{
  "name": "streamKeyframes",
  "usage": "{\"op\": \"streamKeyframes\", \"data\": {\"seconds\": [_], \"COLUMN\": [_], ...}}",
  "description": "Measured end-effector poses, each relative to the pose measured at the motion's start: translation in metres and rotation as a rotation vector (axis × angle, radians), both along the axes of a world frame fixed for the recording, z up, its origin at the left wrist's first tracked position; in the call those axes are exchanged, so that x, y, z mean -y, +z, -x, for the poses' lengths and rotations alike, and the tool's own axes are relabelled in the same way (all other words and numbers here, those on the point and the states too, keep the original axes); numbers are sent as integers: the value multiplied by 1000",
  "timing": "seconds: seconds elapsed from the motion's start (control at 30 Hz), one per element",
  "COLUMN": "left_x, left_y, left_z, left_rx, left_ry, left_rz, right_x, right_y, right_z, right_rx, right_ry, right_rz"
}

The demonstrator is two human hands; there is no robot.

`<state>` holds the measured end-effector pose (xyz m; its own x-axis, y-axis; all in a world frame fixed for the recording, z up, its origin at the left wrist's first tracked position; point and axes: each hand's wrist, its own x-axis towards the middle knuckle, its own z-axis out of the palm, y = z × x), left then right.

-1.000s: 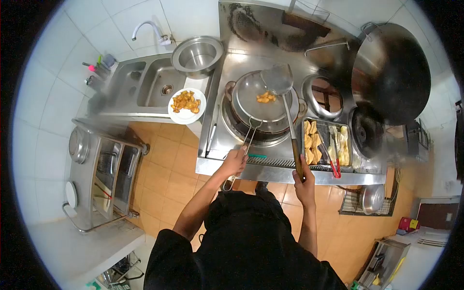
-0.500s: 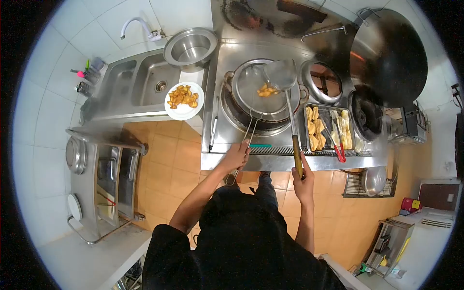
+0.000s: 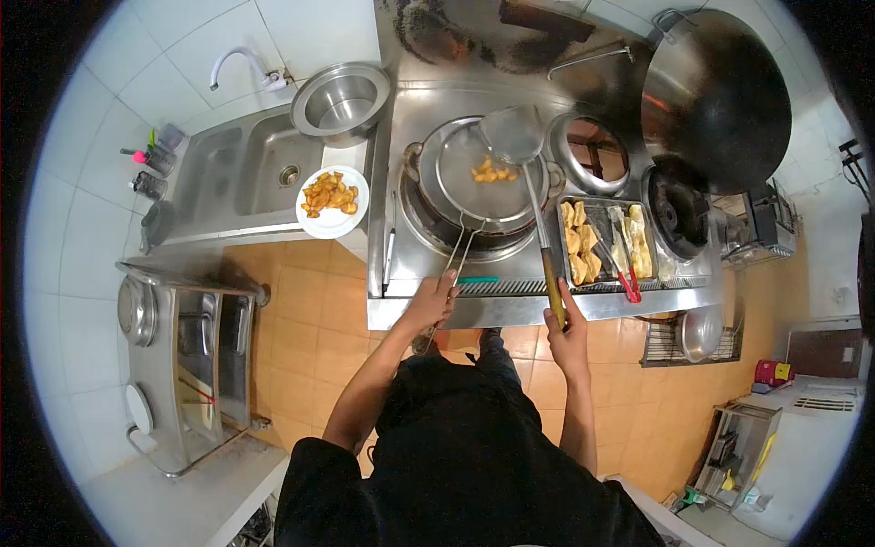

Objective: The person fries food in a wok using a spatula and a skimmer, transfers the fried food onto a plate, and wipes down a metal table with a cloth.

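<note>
My left hand [image 3: 432,301] is closed round the long wire handle of a round mesh strainer [image 3: 460,190]. The strainer rests over a wok [image 3: 556,180] on the stove. Several golden fried pieces [image 3: 493,170] lie in its bowl. In my right hand [image 3: 567,330] is the yellow-brown grip of a wok ladle [image 3: 512,134]. Its metal head hangs over the back right of the strainer, just behind the pieces. Right of the wok, a metal tray [image 3: 592,284] holds browned and paler slabs of food, with red-handled tongs [image 3: 629,284] lying across it.
A white plate [image 3: 304,219] of golden pieces stands at the sink's [image 3: 290,176] right edge, below a deep steel pot [image 3: 299,108]. A large dark wok [image 3: 720,100] leans at the back right, near another burner [image 3: 676,211]. A steel cart [image 3: 173,278] stands at left.
The whole view has shifted, so the stove and sink sit a little farther left. In the strainer, the golden pieces show slightly more spread out. Both hands keep their holds.
</note>
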<state>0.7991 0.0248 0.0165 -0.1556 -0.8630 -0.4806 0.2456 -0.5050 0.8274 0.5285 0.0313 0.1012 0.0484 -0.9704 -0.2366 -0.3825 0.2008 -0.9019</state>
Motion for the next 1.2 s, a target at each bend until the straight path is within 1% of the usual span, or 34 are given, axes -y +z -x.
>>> {"op": "streamKeyframes", "data": {"seconds": [0.1,0.17,0.2,0.3,0.33,0.43,0.5,0.57,0.63,0.7,0.83,0.93,1.07,1.13,1.2], "left_x": [-3,-5,-5,3,5,-1,-3,-1,-3,-3,-6,-3,-1,-2,-2], "left_y": [5,8,8,9,10,16,21,22,19,15,11,24,17,20,23], "left_z": [-2,6,1,-9,-7,-8,-13,-10,-6,-11,-3,-11,-8,-17,-15], "left_rx": [15,68,39,116,79,127,133,55,45,108,60,104,49,128,93], "left_ry": [-2,22,-7,45,84,47,18,47,62,35,53,22,87,39,60], "left_rz": [-85,-59,-34,-52,-62,-11,-38,-94,-104,-110,-34,-71,-32,-85,-84], "right_x": [1,4,3,5,4,6,9,8,10,11,9,11,8,6,5], "right_y": [-14,-32,-27,-21,-6,-4,-10,-10,-22,-29,-25,-30,-26,-13,-11], "right_z": [5,9,9,9,5,4,5,4,6,5,3,6,7,4,4], "right_rx": [-44,-52,-72,-68,-19,-14,-19,26,16,-28,-38,-60,-41,-5,-4], "right_ry": [8,63,54,66,24,28,42,53,53,102,107,124,94,42,30], "right_rz": [13,285,182,183,16,16,18,15,23,212,185,221,184,23,16]}}
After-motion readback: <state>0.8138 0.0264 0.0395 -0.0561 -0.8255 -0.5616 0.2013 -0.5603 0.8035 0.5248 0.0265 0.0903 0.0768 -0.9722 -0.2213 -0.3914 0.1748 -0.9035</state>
